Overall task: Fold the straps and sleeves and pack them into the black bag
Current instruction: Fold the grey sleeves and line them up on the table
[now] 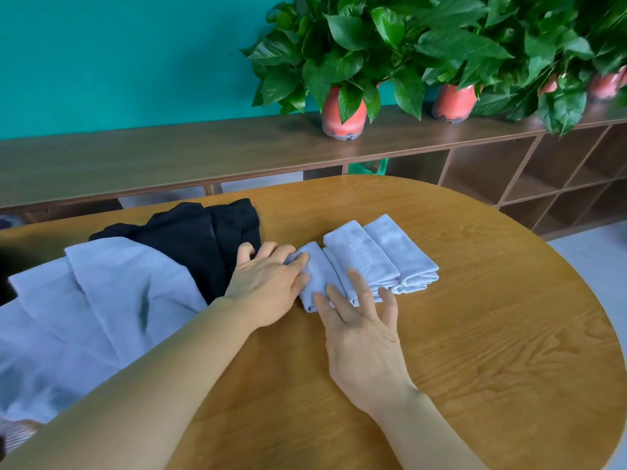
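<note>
folded sleeves (373, 259) lt-blue, on bench (492, 334) just R of black bag (203, 239) | L hand (268, 286) fingers flat, pressing fold nearest bag | R hand (363, 337) fingers spread, released, on folds | loose cloth (101, 300) overlaps bag's L side

We see a table (475, 334) of wood with bold grain and a soft sheen. Near its far edge lie folded sleeves (373, 256) of smooth, matt pale-blue cloth, one with a finely dotted patch. The black bag (203, 239) beside them is matt fabric.
</note>
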Demonstrator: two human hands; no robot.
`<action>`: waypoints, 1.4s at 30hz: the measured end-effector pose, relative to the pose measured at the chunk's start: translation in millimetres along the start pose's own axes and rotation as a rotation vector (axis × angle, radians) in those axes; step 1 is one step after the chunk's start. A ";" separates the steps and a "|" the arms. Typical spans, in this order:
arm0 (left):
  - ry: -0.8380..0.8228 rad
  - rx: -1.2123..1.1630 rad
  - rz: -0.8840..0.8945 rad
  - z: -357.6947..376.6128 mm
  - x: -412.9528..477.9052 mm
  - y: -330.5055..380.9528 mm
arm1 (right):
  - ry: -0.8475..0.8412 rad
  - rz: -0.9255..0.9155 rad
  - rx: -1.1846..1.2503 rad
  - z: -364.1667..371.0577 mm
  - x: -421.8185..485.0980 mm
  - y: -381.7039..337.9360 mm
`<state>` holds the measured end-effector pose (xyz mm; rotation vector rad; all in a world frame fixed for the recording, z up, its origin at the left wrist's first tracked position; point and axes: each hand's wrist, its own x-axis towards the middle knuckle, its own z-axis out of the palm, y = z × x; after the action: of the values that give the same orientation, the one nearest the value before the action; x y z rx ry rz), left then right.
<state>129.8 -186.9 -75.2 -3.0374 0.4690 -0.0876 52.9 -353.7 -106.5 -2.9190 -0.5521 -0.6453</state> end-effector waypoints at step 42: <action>0.102 -0.072 -0.563 -41.5 -157.5 -139.2 | -0.079 -0.071 0.278 -5.9 83.0 -137.4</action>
<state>18.7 -9.1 -30.8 -3.1434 -0.3976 -0.2562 69.9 -200.0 -63.1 -2.6827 -0.6950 -0.4230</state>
